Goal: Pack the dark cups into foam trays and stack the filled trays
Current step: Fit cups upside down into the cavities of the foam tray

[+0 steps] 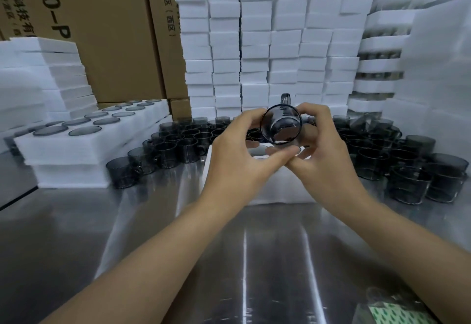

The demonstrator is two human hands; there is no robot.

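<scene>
Dark see-through cups stand all over this shiny steel bench, and one of them is in your grasp. At the far left, a filled white foam tray lies on top of another, with a dark disc showing in each round pocket. Just right of it, loose cups crowd the far side of the bench.

Your left hand curls round the held cup, fingers over its top edge and thumb beneath. That cup is tipped on its side in the air, one round end facing you and its loop handle pointing up. Your right hand grips it from the other side, fingers curled. Beneath both hands sits the white foam tray being filled, mostly hidden by them. A right-hand cluster of cups waits beyond.

You look to be turning the cup before seating it. Match its pose to the cups in the filled tray and lower it squarely over a free pocket. Press evenly on the rim, never on the handle. A cup left sitting high would probably rock the next tray stacked on it.
</scene>
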